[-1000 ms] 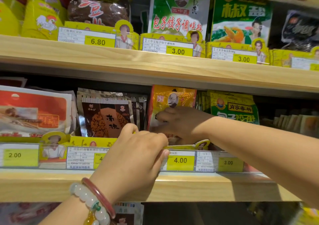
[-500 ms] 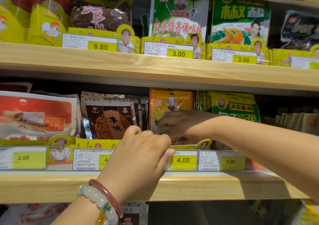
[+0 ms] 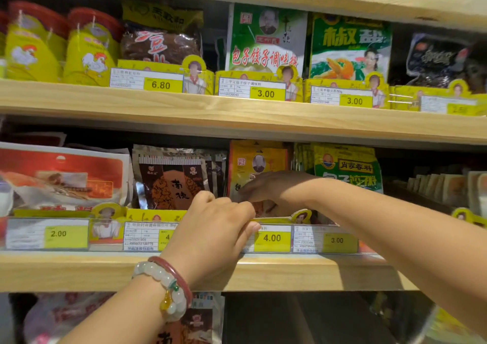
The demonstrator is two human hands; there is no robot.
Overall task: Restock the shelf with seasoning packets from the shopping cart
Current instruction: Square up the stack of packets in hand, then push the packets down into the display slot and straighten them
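Note:
An orange-yellow seasoning packet (image 3: pixel 257 159) stands upright on the middle shelf (image 3: pixel 303 272), between brown packets (image 3: pixel 171 183) and green packets (image 3: pixel 347 167). My right hand (image 3: pixel 271 188) reaches in from the right and lies across the packet's lower front, fingers curled on it; the fingertips are in shadow. My left hand (image 3: pixel 216 233), with bead bracelets at the wrist, grips the yellow card strip (image 3: pixel 274 220) along the shelf's front edge, thumb by the 4.00 price tag (image 3: pixel 272 238).
The upper shelf (image 3: pixel 237 111) holds yellow chicken-print cans (image 3: pixel 87 53), a green packet (image 3: pixel 266 40) and more bags. Red-white bags (image 3: pixel 60 175) fill the middle shelf's left. Flat packets (image 3: pixel 448 188) stand at the far right. More packets (image 3: pixel 195 322) sit on the shelf below.
The orange packet went from slightly tilted to upright and settled lower behind the strip. Both hands stayed almost in place; my view moved a little.

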